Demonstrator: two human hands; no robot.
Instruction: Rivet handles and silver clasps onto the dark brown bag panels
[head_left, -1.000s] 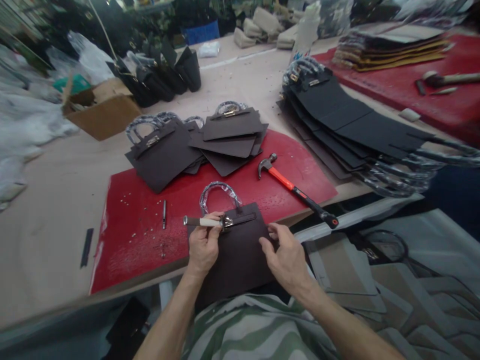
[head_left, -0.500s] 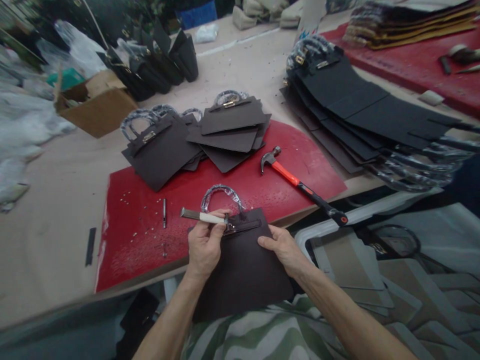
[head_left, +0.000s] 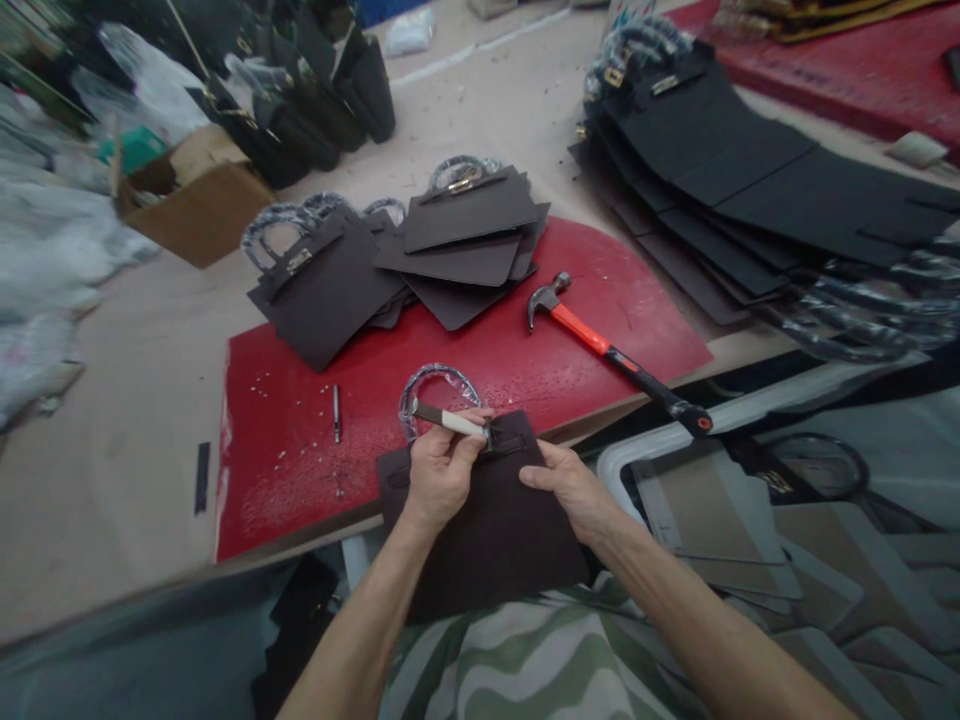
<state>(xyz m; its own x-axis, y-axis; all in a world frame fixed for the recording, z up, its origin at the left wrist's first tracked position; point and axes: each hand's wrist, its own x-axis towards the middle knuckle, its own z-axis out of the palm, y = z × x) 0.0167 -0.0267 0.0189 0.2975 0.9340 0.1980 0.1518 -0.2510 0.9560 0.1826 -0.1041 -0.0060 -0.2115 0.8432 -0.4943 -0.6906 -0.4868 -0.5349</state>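
My left hand (head_left: 442, 470) is closed around a short metal tool with a white-wrapped middle (head_left: 459, 424). One end of this tool points up and left; its other end is at the strap and small fitting near the panel's top edge. The dark brown bag panel (head_left: 487, 540) leans across my lap and the table edge, its plastic-wrapped handle (head_left: 437, 372) standing up at the top. My right hand (head_left: 571, 488) pinches the panel's right edge, thumb on the front and fingers behind. What the left fingertips touch on the fitting is partly hidden.
A claw hammer (head_left: 589, 340) and a slim metal punch (head_left: 336, 412) lie on the red board (head_left: 300, 490). Brown panels with handles (head_left: 465, 215) are piled behind. Black panels (head_left: 720, 190) are stacked right. A white-rimmed bin (head_left: 622, 455) holds flat pieces; a cardboard box (head_left: 199, 205) stands left.
My left hand and the tool have moved right along the panel's top strap. The right hand keeps its hold on the edge. The camera view has tilted slightly down.
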